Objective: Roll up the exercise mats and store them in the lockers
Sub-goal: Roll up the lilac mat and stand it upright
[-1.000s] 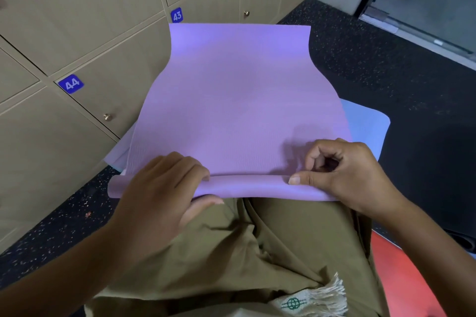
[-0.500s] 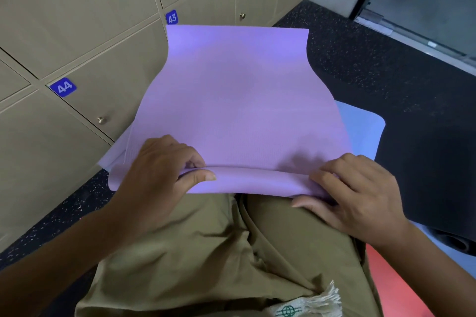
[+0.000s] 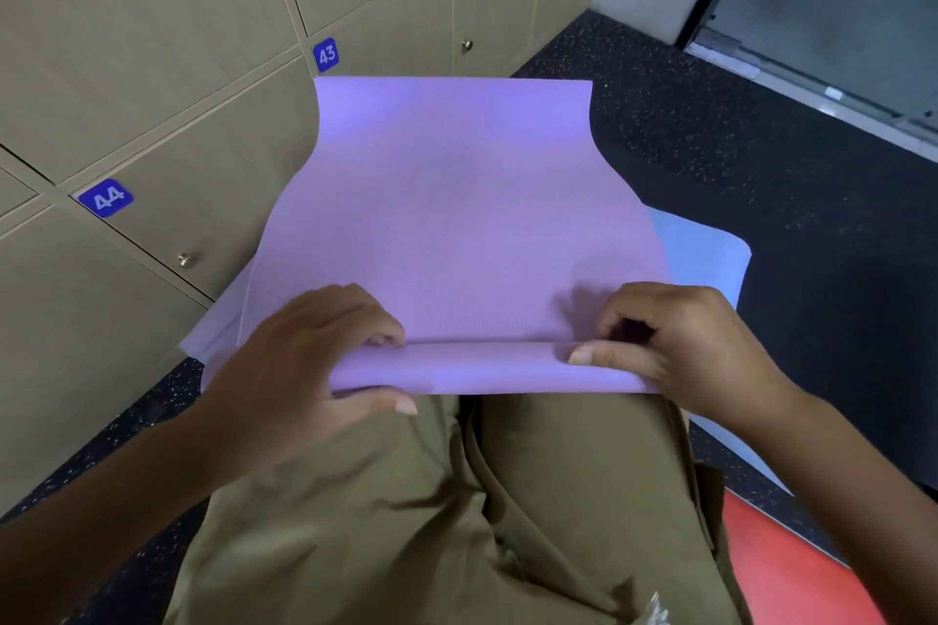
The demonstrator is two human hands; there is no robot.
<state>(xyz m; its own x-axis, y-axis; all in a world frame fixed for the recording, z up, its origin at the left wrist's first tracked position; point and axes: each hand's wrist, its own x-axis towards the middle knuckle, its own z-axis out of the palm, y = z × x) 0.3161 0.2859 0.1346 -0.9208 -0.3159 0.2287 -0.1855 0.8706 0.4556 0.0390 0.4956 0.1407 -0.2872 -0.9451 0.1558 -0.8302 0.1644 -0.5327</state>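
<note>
We are starting the purple mat roll, left hand and right hand pinching its folded near edge at 6 o'clock. Next we are likely needing even, tight rolling toward 12 o'clock.

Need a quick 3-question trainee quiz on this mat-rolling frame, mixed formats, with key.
1. True or false: the purple mat is fully rolled up.
2. Which hand has its thumb under the rolled edge? A) left hand B) right hand C) neither
3. Fill in: the locker label nearest the left hand reads ___.

Key:
1. False; only the near edge is rolled, the rest lies flat.
2. A; the right thumb lies on top of the roll.
3. 44
</note>
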